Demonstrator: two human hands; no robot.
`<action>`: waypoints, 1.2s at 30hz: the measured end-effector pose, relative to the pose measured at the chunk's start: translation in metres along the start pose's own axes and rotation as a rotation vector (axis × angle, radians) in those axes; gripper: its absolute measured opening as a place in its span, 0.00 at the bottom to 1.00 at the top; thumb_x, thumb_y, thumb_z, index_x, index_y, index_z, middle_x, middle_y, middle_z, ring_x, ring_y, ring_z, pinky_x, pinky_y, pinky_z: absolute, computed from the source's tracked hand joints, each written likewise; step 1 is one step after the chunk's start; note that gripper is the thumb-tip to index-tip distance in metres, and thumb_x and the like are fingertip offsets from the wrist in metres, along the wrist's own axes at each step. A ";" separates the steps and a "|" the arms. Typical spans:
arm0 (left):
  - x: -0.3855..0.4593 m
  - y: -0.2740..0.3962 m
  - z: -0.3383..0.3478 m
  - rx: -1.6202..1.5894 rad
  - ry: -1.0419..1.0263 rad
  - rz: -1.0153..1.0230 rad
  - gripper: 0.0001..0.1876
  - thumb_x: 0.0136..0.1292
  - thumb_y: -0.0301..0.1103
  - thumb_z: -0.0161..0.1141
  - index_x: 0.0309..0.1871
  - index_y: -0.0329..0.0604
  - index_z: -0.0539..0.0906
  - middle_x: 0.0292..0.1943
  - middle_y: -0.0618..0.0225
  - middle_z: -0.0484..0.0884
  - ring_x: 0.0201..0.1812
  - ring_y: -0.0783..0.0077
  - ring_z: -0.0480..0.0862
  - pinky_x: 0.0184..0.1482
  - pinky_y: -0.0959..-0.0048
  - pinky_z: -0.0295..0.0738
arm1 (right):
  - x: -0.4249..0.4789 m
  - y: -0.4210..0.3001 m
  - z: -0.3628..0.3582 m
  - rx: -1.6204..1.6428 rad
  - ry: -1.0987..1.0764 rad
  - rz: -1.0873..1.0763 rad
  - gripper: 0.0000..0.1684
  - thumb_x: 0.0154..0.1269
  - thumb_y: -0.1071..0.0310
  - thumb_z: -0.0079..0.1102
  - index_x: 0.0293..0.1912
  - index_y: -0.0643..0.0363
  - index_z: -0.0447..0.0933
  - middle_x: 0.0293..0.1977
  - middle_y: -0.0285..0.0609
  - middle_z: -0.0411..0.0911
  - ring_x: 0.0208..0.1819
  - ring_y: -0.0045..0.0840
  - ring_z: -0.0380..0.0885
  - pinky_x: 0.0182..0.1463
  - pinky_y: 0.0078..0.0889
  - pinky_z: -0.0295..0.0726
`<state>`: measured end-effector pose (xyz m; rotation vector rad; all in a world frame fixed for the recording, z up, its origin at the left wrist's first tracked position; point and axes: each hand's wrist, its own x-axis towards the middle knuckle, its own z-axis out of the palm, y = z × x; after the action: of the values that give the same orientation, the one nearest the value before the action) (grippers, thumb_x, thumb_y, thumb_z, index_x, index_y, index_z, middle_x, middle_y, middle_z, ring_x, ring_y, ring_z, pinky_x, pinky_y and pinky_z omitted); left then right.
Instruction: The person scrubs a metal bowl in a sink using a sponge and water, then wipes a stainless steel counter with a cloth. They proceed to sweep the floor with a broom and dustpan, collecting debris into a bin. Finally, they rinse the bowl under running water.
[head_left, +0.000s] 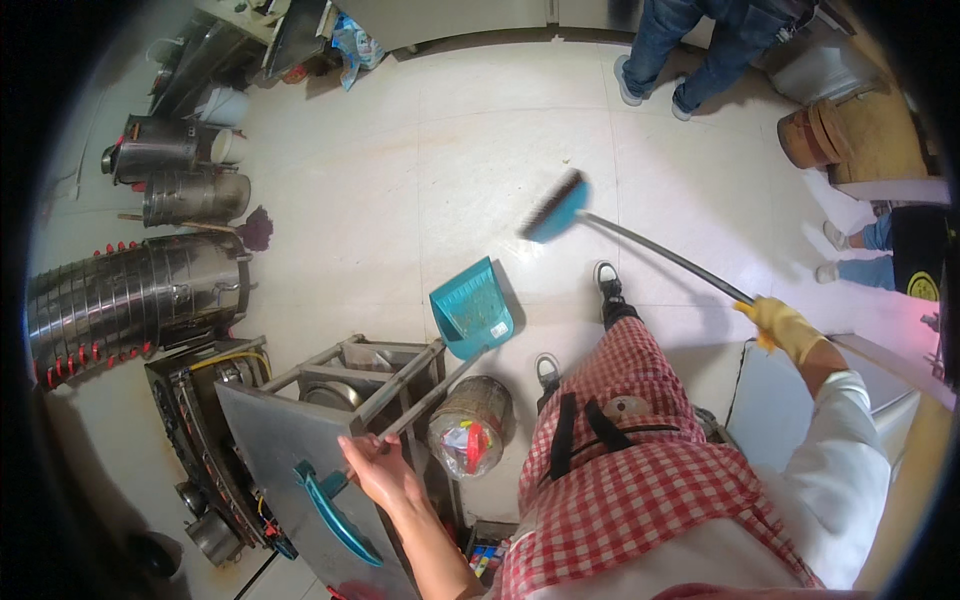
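Observation:
My right hand (787, 330), in a yellow rubber glove, grips the grey handle of a broom (559, 206). Its teal head with dark bristles is over the floor ahead of me, blurred by motion. My bare left hand (384, 469) is closed around the long handle of a teal dustpan (472, 307), close to the teal grip (330, 510) at its upper end. The pan lies on the floor to the left of the broom head, apart from it, with some debris inside. A few small crumbs (567, 161) show on the floor beyond the bristles.
A steel table (285, 450) stands at my left, with a plastic-lined bin (471, 420) beside it. Large steel pots (202, 277) and a dark mop head (256, 229) line the left wall. One person (664, 45) stands at the far right, another (862, 255) at the right edge.

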<state>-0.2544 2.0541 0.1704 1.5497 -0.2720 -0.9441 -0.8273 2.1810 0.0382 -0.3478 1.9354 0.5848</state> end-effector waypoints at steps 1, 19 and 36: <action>-0.004 -0.005 0.010 0.006 0.031 -0.011 0.21 0.68 0.46 0.57 0.21 0.49 0.67 0.21 0.74 0.63 0.29 0.77 0.67 0.34 0.69 0.67 | 0.028 0.038 -0.015 -0.020 0.020 0.016 0.40 0.65 0.35 0.49 0.51 0.69 0.74 0.26 0.62 0.80 0.23 0.47 0.82 0.28 0.43 0.83; -0.017 -0.002 0.081 0.098 0.168 -0.016 0.21 0.69 0.49 0.55 0.22 0.49 0.67 0.20 0.73 0.66 0.28 0.74 0.69 0.35 0.70 0.69 | 0.118 -0.271 -0.148 -0.435 0.011 -0.662 0.47 0.47 0.74 0.69 0.67 0.46 0.61 0.56 0.50 0.72 0.56 0.40 0.74 0.56 0.41 0.74; 0.029 -0.086 0.228 0.271 0.104 0.019 0.15 0.68 0.43 0.57 0.28 0.50 0.67 0.24 0.76 0.66 0.30 0.76 0.66 0.38 0.70 0.65 | 0.138 0.140 -0.274 -0.618 0.044 -0.226 0.29 0.50 0.62 0.71 0.53 0.52 0.73 0.36 0.44 0.80 0.37 0.37 0.82 0.36 0.38 0.81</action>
<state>-0.4224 1.8914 0.0974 1.8349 -0.3506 -0.8337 -1.1629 2.1525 0.0414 -0.9604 1.6877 1.0227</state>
